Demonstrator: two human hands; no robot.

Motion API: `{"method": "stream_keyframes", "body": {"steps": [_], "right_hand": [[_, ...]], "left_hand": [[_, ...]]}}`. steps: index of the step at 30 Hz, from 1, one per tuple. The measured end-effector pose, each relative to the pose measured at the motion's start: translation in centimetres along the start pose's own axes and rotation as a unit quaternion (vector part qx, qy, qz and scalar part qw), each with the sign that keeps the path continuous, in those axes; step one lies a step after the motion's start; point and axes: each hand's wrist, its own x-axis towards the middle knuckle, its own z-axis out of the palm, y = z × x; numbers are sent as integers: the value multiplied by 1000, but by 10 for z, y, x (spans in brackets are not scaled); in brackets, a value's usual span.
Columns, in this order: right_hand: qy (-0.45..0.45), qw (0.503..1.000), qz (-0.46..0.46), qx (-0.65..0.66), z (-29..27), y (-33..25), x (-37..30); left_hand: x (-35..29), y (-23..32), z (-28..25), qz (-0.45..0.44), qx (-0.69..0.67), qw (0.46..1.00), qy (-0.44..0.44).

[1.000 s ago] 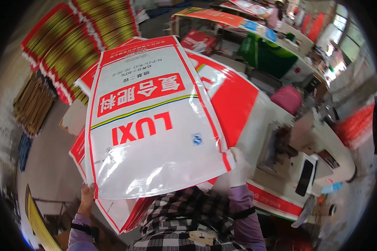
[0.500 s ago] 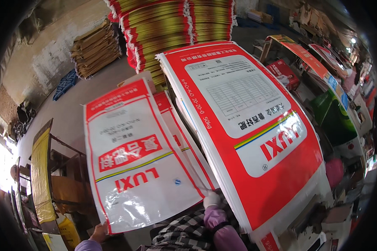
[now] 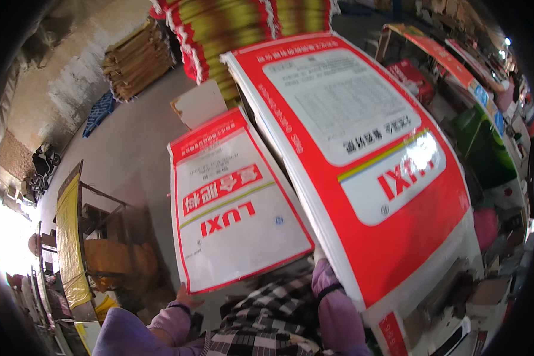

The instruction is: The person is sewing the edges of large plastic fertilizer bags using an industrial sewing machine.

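Observation:
A flat white woven sack (image 3: 237, 222) with red borders and red lettering lies over a lower pile of similar sacks. My left hand (image 3: 187, 296), bare, pinches its near left corner. At the near right corner my right hand (image 3: 318, 255), in a white glove, is closed on the sack's edge; its fingers are partly hidden. Just to the right rises a tall stack of red-and-white sacks (image 3: 374, 261), its top one printed with a pale panel.
Behind stands a big bundle of yellow and red sacks (image 3: 219, 35). Brown folded sacks (image 3: 137, 62) are piled by the left wall. A yellow-covered frame (image 3: 71, 243) stands at left, a green-printed sheet (image 3: 480, 148) at right. A pale board (image 3: 200, 105) sits beyond the sack.
The held sack has moved right and settled flatter over the lower pile, covering the sack beneath. Both my hands have shifted right with its near corners, the left one also upward.

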Motion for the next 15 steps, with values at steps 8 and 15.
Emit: {"method": "stream_keyframes", "body": {"steps": [8, 15], "right_hand": [[-153, 965, 112, 179, -35, -18, -24], [-191, 956, 28, 221, -183, -55, -65]], "left_hand": [[44, -5, 65, -26, -345, 938, 24], [83, -10, -33, 180, 598, 781, -17]]}}
